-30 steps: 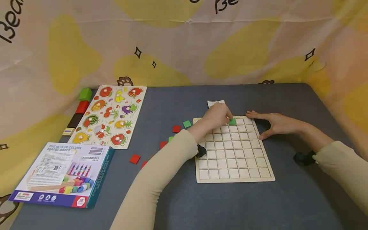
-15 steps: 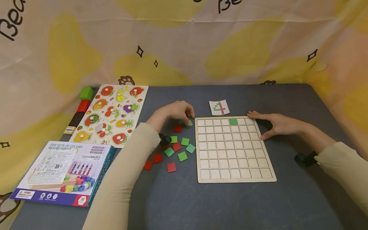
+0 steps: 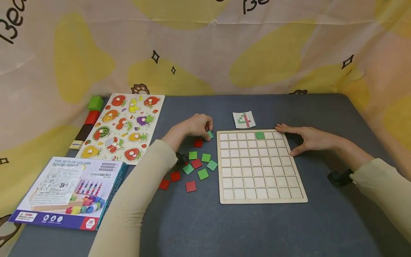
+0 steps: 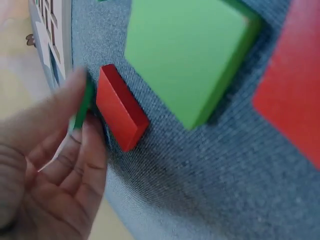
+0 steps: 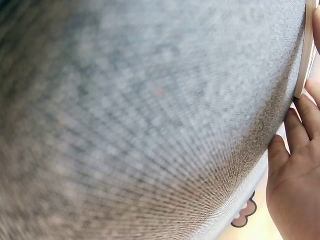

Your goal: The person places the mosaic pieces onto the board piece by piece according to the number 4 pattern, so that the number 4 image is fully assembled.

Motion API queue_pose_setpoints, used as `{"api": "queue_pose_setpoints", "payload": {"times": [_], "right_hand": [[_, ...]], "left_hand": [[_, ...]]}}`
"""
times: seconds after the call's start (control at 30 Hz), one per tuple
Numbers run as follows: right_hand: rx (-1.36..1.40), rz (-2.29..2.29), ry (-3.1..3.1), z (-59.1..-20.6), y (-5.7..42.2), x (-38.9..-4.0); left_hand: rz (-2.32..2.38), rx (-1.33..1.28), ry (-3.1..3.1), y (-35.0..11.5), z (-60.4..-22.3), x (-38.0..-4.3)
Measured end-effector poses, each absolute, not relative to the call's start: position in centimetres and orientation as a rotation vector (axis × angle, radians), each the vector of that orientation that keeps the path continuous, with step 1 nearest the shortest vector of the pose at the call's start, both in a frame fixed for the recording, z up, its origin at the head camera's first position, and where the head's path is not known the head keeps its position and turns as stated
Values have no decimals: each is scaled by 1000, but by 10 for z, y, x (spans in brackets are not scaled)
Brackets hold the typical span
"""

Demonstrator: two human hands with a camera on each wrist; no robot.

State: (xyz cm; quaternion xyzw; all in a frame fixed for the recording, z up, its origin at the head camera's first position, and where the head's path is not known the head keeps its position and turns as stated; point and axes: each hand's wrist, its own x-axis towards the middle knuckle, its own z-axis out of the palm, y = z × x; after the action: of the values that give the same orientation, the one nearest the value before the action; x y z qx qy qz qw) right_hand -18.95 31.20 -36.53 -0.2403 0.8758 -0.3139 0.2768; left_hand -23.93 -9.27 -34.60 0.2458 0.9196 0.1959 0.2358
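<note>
My left hand pinches a green square tile between thumb and fingers, just left of the wooden grid board. In the left wrist view that green tile shows edge-on, and a red tile lies close beside the fingertips. Spread along the board's upper right edge, my right hand touches the rim with thumb and fingers. One green tile sits in the board's top row. Behind the board lies a small paper card with a green and red grid pattern.
Several loose red and green tiles, among them a green one and a red one, lie left of the board. Further left are a fruit puzzle board, a beaded-toy box and a green block.
My left hand has left the board's top row, where a green tile now shows, and moved left to pinch another green tile. My right hand has stayed at the board's edge.
</note>
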Motion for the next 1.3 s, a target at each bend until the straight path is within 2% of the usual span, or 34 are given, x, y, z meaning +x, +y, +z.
{"api": "queue_pose_setpoints", "payload": {"times": [0.2, 0.4, 0.67, 1.0, 1.3], "right_hand": [[-647, -823, 2357, -365, 313, -190], [-660, -804, 2360, -366, 312, -190], [-648, -804, 2376, -369, 311, -191], [-642, -811, 2380, -365, 312, -190], [-649, -801, 2370, -362, 310, -190]], "left_hand": [[720, 687, 2688, -72, -350, -237], [913, 773, 2677, -26, -355, -225], [871, 828, 2606, 16, -359, -204], [648, 894, 2701, 34, -355, -196], [629, 884, 2696, 35, -356, -193]]}}
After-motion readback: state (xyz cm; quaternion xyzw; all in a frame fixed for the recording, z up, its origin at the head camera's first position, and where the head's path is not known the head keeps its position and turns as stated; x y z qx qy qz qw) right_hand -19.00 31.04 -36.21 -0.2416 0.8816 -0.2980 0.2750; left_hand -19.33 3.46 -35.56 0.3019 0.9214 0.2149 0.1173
